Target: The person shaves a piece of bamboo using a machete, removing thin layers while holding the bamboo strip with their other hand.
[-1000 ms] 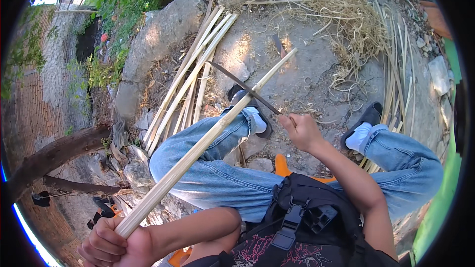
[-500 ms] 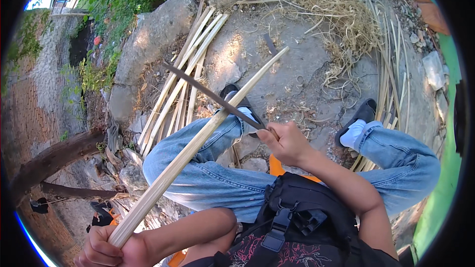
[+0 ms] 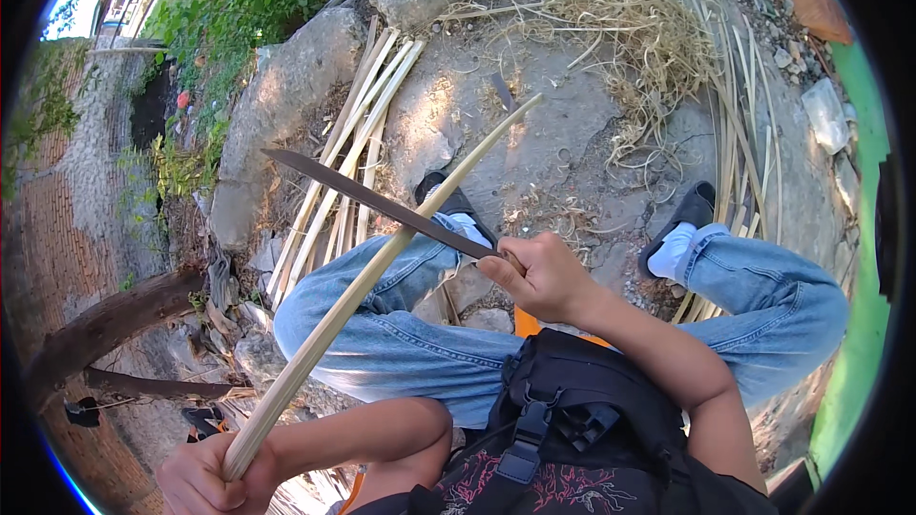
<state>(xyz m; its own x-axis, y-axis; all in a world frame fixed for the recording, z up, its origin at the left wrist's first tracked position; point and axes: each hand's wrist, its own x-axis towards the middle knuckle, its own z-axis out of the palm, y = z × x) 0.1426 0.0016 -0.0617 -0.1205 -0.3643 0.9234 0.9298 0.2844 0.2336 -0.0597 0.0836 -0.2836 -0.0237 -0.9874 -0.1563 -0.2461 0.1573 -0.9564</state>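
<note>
My left hand (image 3: 205,477) is closed round the lower end of a long pale split-bamboo strip (image 3: 334,332), low at the left. The strip slants up and away across my left thigh, its far end narrowing above the ground. In my right hand (image 3: 539,277), in front of my waist, is the handle of a dark machete (image 3: 353,189). Its blade points to the upper left and crosses over the strip near my left knee, its broad side partly turned up. Whether the edge bites into the strip I cannot tell.
Split strips (image 3: 382,100) lie left of my feet, and thinner ones (image 3: 744,133) at the right. Curly shavings (image 3: 639,29) heap at the far side. A dark flat piece (image 3: 502,91) lies on the ground. A black bag (image 3: 592,372) is on my lap; a log (image 3: 124,315) lies left.
The blade has slid back along the strip toward me and rolled, showing more of its broad side. The strip's far end has shifted slightly left. Both hands keep their hold.
</note>
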